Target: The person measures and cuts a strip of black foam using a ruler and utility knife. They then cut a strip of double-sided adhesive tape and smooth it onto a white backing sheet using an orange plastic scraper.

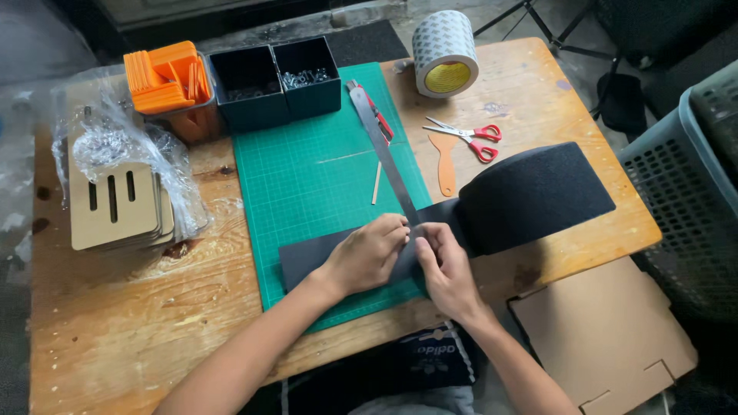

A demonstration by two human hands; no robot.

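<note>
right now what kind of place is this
Probably a small craft or hobby workshop. A green cutting mat lies on a worn wooden table, with a steel ruler, scissors and a big roll of tape. Both hands press on a black sheet.

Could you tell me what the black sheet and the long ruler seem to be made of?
The black sheet looks like matte felt or foam: it curls softly without creasing. The ruler looks like bare steel, grey with a dull sheen. Both hands press them down.

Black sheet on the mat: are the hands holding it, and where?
Both hands, left and right, press on the black sheet beside the metal ruler, near the sheet's middle. Grip unclear.
</note>
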